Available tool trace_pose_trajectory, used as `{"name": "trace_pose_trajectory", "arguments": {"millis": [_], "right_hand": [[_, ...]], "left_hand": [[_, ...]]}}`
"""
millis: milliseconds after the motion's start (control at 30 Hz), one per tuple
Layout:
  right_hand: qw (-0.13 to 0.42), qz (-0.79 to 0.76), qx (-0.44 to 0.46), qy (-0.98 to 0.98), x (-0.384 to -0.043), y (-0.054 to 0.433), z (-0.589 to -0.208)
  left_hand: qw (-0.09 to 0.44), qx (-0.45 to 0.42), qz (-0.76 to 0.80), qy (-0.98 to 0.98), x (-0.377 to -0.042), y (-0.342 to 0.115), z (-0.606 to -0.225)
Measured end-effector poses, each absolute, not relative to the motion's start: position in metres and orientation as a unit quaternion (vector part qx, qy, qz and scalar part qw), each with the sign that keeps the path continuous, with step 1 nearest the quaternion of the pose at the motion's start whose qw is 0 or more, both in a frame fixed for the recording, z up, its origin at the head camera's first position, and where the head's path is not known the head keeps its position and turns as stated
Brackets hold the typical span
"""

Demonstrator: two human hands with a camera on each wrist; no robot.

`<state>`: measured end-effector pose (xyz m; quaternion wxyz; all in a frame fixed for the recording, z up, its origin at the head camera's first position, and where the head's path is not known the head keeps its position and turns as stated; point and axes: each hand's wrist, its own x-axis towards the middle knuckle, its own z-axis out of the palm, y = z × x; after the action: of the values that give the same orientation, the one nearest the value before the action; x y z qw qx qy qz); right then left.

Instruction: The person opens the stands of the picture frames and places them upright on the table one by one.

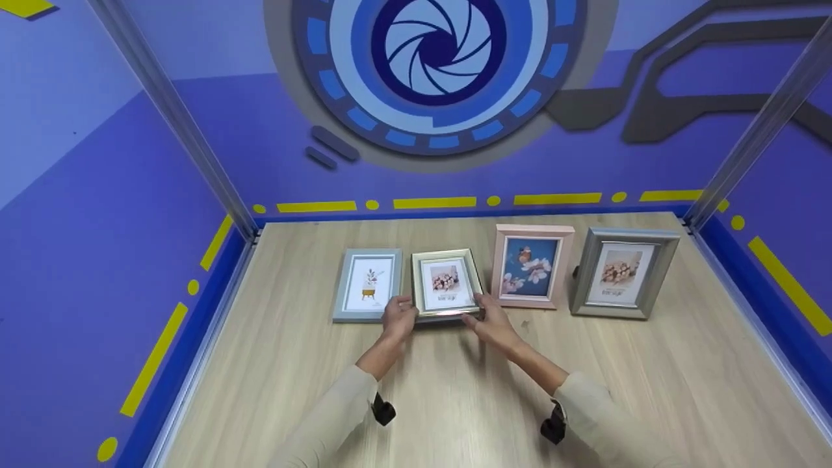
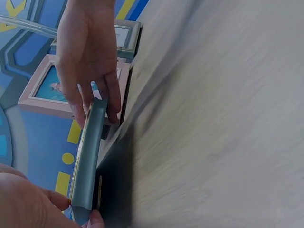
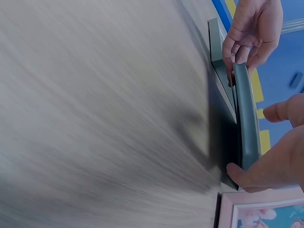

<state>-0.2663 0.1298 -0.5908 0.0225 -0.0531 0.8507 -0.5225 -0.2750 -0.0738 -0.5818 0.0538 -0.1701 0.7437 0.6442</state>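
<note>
A gold-edged photo frame (image 1: 446,284) with a flower picture lies tilted, its lower edge raised off the table over a dark shadow. My left hand (image 1: 399,316) pinches its lower left corner; in the right wrist view the fingers of that left hand (image 3: 254,35) curl round the frame's end. At the lower right corner, my right hand (image 1: 495,327) holds the frame between thumb and fingers. From the left wrist view, the right hand (image 2: 90,61) straddles the frame's far end. The frame's greenish side (image 2: 89,156) shows there; its back is mostly hidden.
A pale blue photo frame (image 1: 340,292) lies flat just left. To the right stand a pink frame (image 1: 499,266) with a bird and blossom picture, and a silver-grey frame (image 1: 653,286). The wooden table (image 1: 292,390) meets purple-blue panels (image 1: 214,143) at the back and sides.
</note>
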Motion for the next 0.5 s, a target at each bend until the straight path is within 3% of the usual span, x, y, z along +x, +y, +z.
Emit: {"name": "trace_pose_trajectory", "arguments": {"millis": [167,500], "right_hand": [[0.023,-0.529,-0.046,0.847,-0.2659,0.1298,-0.5907],[0.032,-0.571,-0.012,0.82,-0.2643,0.131,-0.5942]], "left_hand": [[0.082,-0.184,0.658,0.725,-0.276,-0.0763,-0.5814],[0.089,-0.173,0.655,0.73,-0.2673,-0.0842,-0.5786]]}}
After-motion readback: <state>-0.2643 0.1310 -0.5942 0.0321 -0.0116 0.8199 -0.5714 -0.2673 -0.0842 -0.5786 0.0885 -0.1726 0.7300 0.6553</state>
